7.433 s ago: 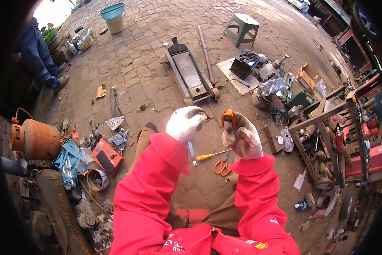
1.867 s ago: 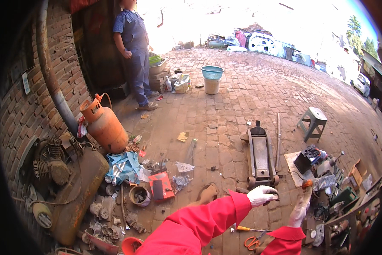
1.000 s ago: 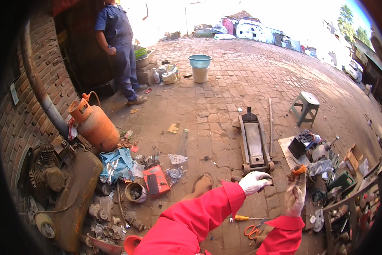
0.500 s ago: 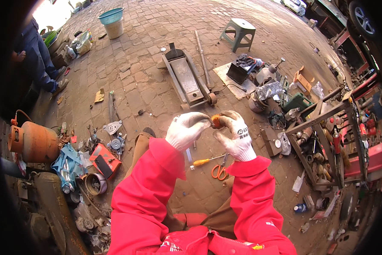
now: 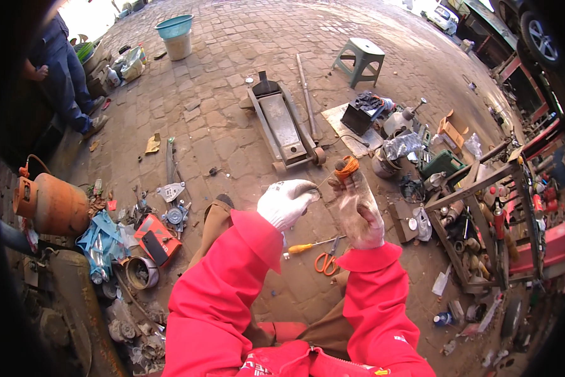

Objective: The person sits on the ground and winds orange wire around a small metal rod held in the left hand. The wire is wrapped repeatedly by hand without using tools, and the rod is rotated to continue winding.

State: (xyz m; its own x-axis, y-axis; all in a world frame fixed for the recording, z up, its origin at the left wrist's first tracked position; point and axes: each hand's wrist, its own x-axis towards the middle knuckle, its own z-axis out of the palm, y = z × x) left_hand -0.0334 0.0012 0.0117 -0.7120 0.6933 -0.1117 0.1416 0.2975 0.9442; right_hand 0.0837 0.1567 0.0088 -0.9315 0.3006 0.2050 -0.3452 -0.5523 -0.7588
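The left hand (image 5: 287, 204) curls its fingers toward the thumb; whether they pinch anything cannot be told. The right hand (image 5: 361, 210), near it, holds an orange coil (image 5: 347, 168) at its raised fingertips. Scissors (image 5: 328, 255) and a screwdriver (image 5: 300, 248) lie at six o'clock; a cluttered metal frame (image 5: 471, 185) stands at three, a floor jack (image 5: 285, 119) at eleven. Uneven paving (image 5: 219, 44) stretches toward a white vehicle (image 5: 444, 19) at one.
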